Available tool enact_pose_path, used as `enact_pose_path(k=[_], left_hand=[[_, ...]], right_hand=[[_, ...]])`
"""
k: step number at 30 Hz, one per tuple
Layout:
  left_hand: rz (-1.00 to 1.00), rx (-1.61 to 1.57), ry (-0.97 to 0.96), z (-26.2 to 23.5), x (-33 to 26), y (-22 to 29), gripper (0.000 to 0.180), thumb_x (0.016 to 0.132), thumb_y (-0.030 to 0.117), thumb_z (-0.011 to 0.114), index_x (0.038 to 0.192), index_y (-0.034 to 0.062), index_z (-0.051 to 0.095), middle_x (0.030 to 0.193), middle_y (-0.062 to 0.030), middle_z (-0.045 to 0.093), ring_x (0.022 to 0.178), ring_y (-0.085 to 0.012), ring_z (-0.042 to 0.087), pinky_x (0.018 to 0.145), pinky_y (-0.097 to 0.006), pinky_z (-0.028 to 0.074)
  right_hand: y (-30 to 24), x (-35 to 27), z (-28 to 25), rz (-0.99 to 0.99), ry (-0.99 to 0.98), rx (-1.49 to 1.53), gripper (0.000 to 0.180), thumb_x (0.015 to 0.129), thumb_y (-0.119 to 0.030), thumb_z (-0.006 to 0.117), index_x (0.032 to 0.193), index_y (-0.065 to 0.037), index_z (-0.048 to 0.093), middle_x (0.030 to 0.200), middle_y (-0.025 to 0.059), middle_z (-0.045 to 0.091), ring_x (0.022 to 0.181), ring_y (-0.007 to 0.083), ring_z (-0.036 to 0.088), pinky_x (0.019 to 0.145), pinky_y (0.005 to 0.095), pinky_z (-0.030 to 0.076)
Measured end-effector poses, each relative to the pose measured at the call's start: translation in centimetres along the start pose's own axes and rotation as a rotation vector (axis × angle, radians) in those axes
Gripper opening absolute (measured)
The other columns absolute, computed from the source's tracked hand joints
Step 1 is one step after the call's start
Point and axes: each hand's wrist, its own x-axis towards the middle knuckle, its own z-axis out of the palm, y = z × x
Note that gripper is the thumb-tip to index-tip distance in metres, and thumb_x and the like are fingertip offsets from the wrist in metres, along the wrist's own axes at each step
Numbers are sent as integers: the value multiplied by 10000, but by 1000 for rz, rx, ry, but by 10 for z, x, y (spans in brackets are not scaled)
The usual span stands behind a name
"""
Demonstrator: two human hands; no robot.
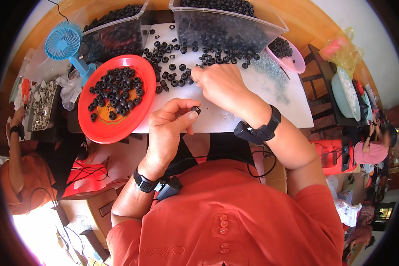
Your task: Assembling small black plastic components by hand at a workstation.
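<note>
My left hand (166,122) pinches a round black bead-like part (196,109) with a hole, between thumb and index finger, above the near edge of a white board (217,124). My right hand (226,86) reaches over the board, its fingers pressed together beside several loose black parts (173,75). What sits in those fingertips is hidden by the hand. To the left, a red plate (85,124) holds a heap of similar round black parts (115,91).
Two clear plastic bins, a left one (142,33) and a right one (270,33), hold many black parts. A pink bowl (299,62) carries smaller black pieces. A blue fan (63,42) stands behind the plate. Other people sit at far left and far right.
</note>
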Motion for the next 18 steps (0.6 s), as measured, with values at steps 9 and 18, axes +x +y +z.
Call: enact_pose_path(k=[9,18], left_hand=[[12,60,-20,0,-2,0,233,949,-13,640,1175,-40,689,971,-61,684,755,-96,589,644,-226,495],[19,54,-9,1,-3,-2,229,960,9,648,1180,-46,681,969,-80,669,772,-111,592,647,-234,495]], right_hand=[[1,-6,6,-116,84,40,115,752,-20,626,853,-45,676,877,109,658,755,342,686,626,467,535],[1,-20,-3,-129,133,-8,83,789,-76,630,826,-18,678,865,151,692,726,337,717,611,455,559]])
